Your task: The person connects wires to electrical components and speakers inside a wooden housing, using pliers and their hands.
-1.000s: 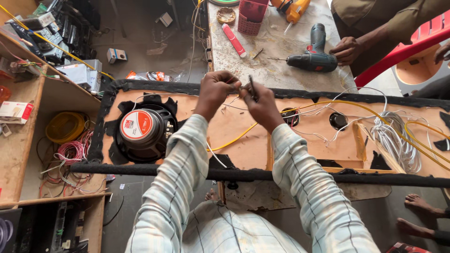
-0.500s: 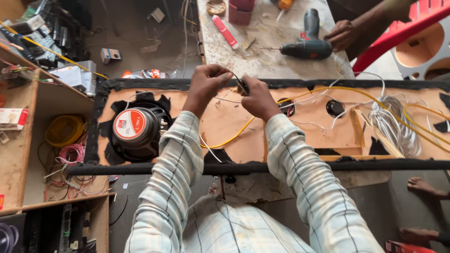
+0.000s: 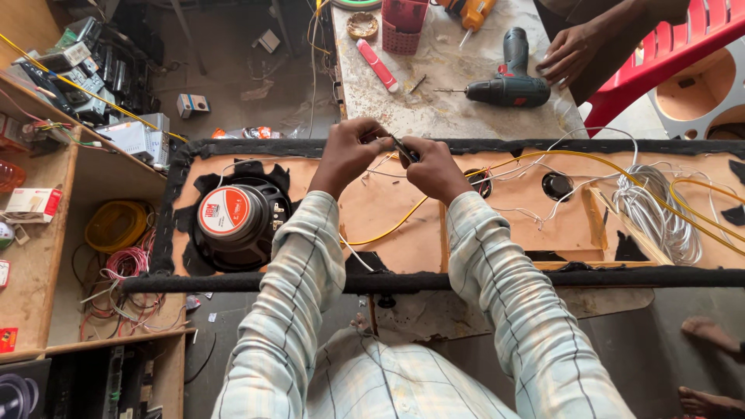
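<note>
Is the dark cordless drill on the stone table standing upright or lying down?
Lying down. The dark cordless drill rests on its side on the speckled stone table, its bit pointing left, with another person's hand beside it.

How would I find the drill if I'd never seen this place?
Look at the pale stone-like tabletop beyond the long orange board with the black edging. The drill lies on its side near the right edge, beside another person's hand. It is dark green-black with a thin bit pointing left, unlike the small red-and-white tube nearby.
</note>
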